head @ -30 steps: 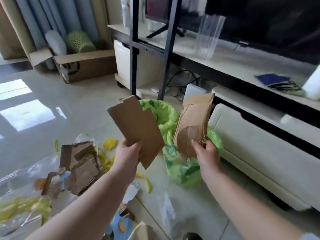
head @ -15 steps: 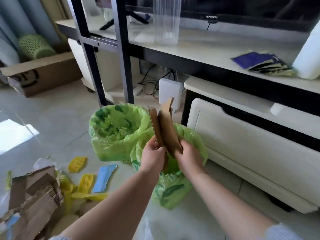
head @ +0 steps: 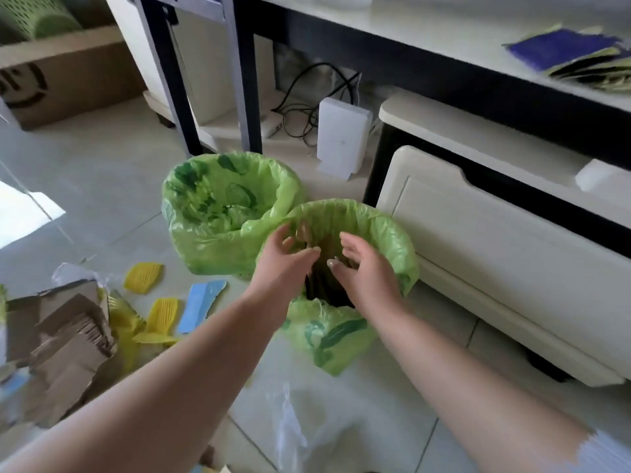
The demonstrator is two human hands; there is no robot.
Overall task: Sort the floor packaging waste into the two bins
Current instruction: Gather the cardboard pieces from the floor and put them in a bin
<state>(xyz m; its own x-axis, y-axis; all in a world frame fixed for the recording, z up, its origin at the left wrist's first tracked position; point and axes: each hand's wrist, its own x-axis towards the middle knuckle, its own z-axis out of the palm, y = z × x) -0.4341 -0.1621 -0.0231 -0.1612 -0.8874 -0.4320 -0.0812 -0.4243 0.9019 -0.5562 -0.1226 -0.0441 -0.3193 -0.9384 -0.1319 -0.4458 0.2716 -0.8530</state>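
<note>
Pale tiled floor [head: 102, 172] in front of a low white cabinet [head: 485, 254] and a dark-framed shelf unit [head: 239, 73]. Two bins lined with green plastic bags stand touching each other near the cabinet's left end. The far bin [head: 191, 213], nearer the shelf legs, shows only its crumpled liner inside. The near bin [head: 392, 230] holds brown cardboard pieces [head: 324, 285] standing on edge in its dark interior.

Both hands hover over the mouth of the near bin. The left hand [head: 283, 257] has its fingers spread and loosely curled, gripping nothing. The right hand [head: 365, 268] is likewise spread, palm turned toward the left hand, with a gap between the two; neither is closed on any object. The fingertips sit just above the cardboard, and contact cannot be judged.

Remaining waste lies toward the left edge of the floor: a pile of torn cardboard scraps [head: 65, 343], three yellow ribbed pieces [head: 143, 277], and a light blue piece [head: 199, 305] just beside them. A clear plastic bag [head: 293, 428] lies on the tiles between the forearms.

A white box-shaped device [head: 343, 134] with black cables [head: 307, 107] stands behind the bins, and a cardboard box [head: 68, 73] sits at the upper left.
</note>
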